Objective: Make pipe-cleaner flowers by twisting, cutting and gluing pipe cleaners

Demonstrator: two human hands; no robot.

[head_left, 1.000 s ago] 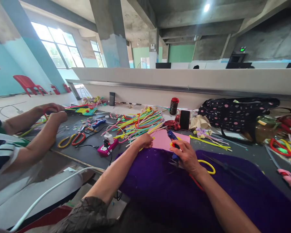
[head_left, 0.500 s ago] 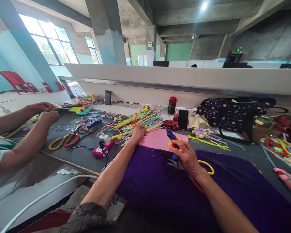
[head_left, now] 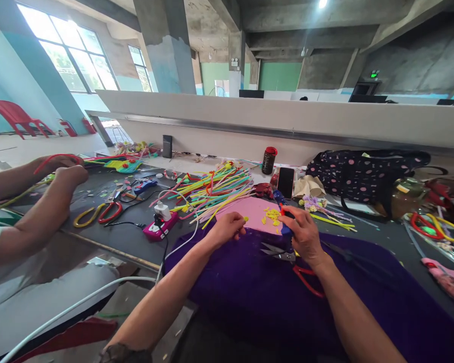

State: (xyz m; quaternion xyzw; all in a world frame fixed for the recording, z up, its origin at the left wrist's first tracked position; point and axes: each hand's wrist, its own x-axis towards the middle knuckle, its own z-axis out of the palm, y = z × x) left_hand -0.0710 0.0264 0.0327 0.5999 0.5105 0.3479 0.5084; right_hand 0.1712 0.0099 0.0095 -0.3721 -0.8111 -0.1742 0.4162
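Observation:
My left hand (head_left: 227, 228) rests at the near edge of a pink sheet (head_left: 249, 210) and pinches a small yellow piece between its fingertips. My right hand (head_left: 303, 234) is closed round a blue glue gun (head_left: 282, 212) whose nozzle points at the sheet. Small yellow pieces (head_left: 271, 215) lie scattered on the pink sheet between the two hands. Red-handled scissors (head_left: 287, 258) lie on the purple cloth (head_left: 257, 292) just below my right hand. A heap of coloured pipe cleaners (head_left: 212, 189) spreads out behind my left hand.
Another person's hands (head_left: 66, 171) work a red wire at the left. Near them lie yellow-and-red scissors (head_left: 96, 213) and a pink power strip (head_left: 159, 227). A dotted black bag (head_left: 363, 176), a phone (head_left: 286, 181) and a dark jar with a red lid (head_left: 268, 160) stand at the back.
My left hand drew back from the pipe cleaners to the near edge of the pink sheet, now pinching a yellow piece. My right hand shifted right with the glue gun, uncovering the yellow pieces.

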